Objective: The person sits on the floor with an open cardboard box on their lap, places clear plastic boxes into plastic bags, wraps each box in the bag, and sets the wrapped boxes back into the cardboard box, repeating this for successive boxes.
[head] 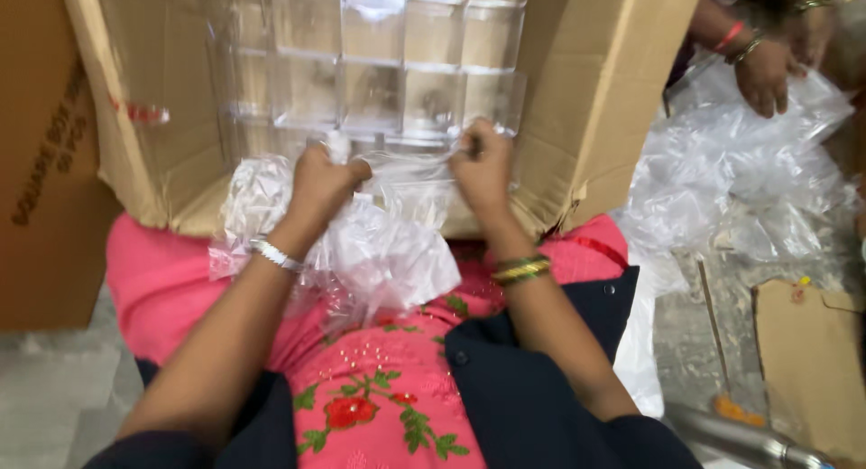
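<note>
My left hand [323, 180] and my right hand [483, 167] both grip a clear plastic bag [388, 243], stretching its top edge between them just above my lap. The bag's crumpled body hangs down over my pink flowered clothing. Right behind my hands lies an open cardboard box [586, 99] on its side. Stacked clear plastic containers [397, 63] fill the box.
Another person's hand [767, 72] with bangles works at the upper right over a heap of clear plastic bags [749, 189]. A second brown carton [45, 162] stands at the left. A flat cardboard piece [812, 361] lies on the floor at the right.
</note>
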